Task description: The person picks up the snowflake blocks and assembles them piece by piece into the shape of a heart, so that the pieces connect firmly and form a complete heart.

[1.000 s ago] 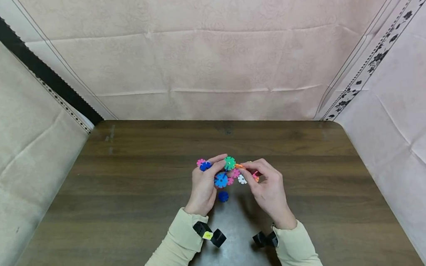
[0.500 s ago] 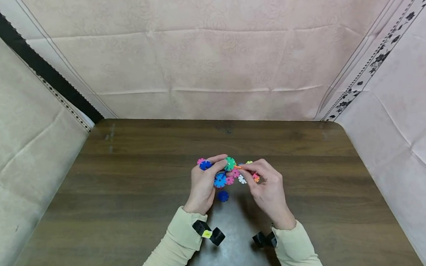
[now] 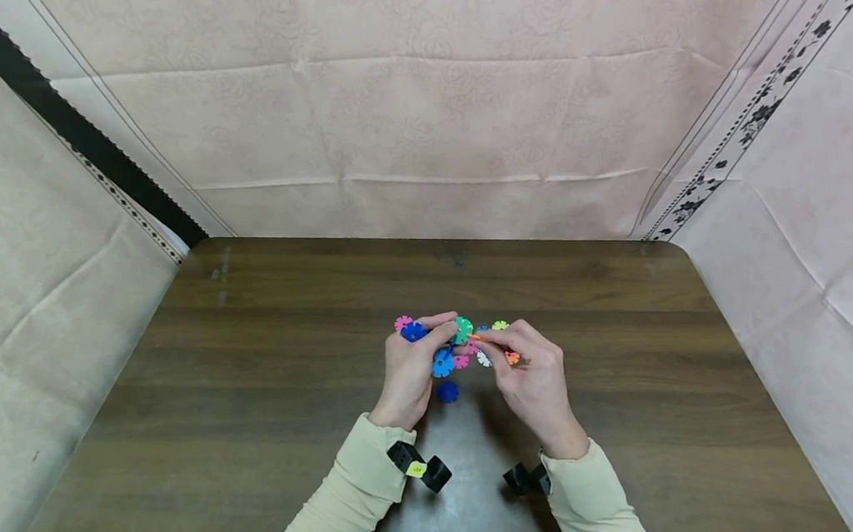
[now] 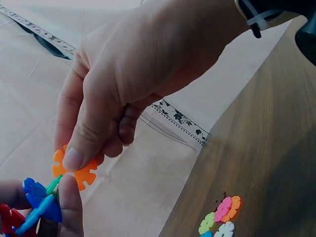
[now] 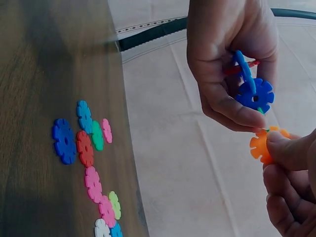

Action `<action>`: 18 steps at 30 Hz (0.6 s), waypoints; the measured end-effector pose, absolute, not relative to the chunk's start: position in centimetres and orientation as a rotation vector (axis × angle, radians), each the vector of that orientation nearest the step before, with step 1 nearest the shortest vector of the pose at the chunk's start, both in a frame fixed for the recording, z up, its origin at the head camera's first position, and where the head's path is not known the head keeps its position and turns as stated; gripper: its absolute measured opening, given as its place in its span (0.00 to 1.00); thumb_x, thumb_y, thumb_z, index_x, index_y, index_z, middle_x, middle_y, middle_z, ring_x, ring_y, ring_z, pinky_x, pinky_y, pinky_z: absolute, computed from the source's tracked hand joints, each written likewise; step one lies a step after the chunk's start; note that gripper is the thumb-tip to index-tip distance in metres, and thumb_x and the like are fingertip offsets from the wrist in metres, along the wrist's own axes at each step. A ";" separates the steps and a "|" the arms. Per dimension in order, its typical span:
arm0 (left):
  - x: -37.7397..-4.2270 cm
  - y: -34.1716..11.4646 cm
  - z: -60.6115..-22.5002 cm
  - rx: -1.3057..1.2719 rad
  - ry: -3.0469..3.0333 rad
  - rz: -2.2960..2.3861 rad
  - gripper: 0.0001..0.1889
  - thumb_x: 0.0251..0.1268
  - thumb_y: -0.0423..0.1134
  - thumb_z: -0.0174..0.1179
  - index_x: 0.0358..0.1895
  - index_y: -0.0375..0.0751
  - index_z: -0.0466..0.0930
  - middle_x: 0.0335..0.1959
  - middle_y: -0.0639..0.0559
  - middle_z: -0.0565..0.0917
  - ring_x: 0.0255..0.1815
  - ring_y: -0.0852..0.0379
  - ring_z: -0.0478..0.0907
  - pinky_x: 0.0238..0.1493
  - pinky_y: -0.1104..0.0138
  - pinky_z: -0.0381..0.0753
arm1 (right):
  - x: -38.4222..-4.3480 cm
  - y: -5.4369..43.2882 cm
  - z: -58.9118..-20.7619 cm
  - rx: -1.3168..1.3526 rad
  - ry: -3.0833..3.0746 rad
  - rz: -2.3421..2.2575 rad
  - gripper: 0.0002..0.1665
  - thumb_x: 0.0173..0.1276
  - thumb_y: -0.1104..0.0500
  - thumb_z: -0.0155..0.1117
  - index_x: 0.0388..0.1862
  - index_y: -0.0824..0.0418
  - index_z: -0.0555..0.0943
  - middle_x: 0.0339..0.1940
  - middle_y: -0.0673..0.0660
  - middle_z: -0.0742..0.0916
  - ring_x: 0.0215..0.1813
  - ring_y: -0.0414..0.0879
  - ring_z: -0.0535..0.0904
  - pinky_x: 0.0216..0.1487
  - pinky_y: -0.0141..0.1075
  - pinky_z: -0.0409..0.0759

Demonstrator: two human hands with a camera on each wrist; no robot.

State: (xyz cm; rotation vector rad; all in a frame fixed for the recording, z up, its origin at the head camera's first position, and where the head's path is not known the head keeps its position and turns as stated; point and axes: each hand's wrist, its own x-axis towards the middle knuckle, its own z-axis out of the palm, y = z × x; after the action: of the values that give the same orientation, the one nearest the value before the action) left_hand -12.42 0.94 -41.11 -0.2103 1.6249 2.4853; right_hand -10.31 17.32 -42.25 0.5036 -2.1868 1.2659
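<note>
In the head view, my left hand [image 3: 403,376] grips a small cluster of notched plastic snowflake discs. The cluster includes a blue disc [image 5: 261,94], a red disc [image 4: 12,219] and a green disc [image 3: 463,330]. Between thumb and forefinger, my right hand [image 3: 534,374] pinches an orange snowflake disc [image 4: 81,175]. Its edge meets the green disc's edge, right at my left thumb tip. Both hands are raised above the table, close together. Part of the cluster is hidden behind the left fingers.
Several loose discs lie on the wooden table [image 3: 296,418] beneath the hands, among them a dark blue disc [image 5: 64,141], a red disc [image 5: 85,149], a pink disc [image 5: 93,184] and a white disc [image 5: 102,228]. Light cloth walls [image 3: 416,133] enclose the table's back and sides.
My right hand has shifted very slightly left, bringing the orange disc closer against the green disc. The left hand keeps its grip on the cluster, nearly still.
</note>
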 end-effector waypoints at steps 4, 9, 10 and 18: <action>-12.4 1.2 -41.0 -0.215 1.629 2.503 0.15 0.62 0.38 0.66 0.49 0.32 0.83 0.47 0.42 0.85 0.31 0.54 0.86 0.42 0.63 0.83 | -10.3 17.3 -42.3 0.508 -2.167 1.260 0.12 0.55 0.66 0.75 0.40 0.59 0.89 0.30 0.50 0.84 0.27 0.40 0.77 0.26 0.29 0.79; -12.4 1.4 -40.9 -0.220 1.647 2.516 0.13 0.62 0.38 0.67 0.47 0.34 0.85 0.43 0.40 0.86 0.31 0.53 0.87 0.42 0.62 0.84 | -10.4 17.3 -42.0 0.522 -2.157 1.234 0.11 0.55 0.68 0.75 0.39 0.61 0.89 0.29 0.51 0.83 0.26 0.41 0.77 0.27 0.23 0.77; -12.3 1.5 -40.9 -0.217 1.656 2.514 0.13 0.62 0.38 0.67 0.47 0.34 0.85 0.42 0.40 0.86 0.31 0.52 0.87 0.42 0.62 0.84 | -10.4 17.3 -41.9 0.526 -2.157 1.226 0.11 0.55 0.69 0.75 0.38 0.61 0.88 0.29 0.51 0.83 0.26 0.41 0.77 0.28 0.22 0.76; -12.1 1.5 -40.7 -0.174 1.710 2.497 0.13 0.62 0.39 0.67 0.47 0.35 0.85 0.41 0.41 0.86 0.31 0.51 0.87 0.41 0.60 0.84 | -10.3 17.2 -41.4 0.532 -2.175 1.213 0.10 0.56 0.68 0.74 0.38 0.61 0.88 0.28 0.50 0.82 0.27 0.41 0.76 0.29 0.23 0.77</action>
State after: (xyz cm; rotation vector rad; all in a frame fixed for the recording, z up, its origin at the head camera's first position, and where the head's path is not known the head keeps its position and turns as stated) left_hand -12.09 1.50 -40.68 -0.1744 1.7102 2.4972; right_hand -10.27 17.18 -41.40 0.5320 -2.1747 1.2132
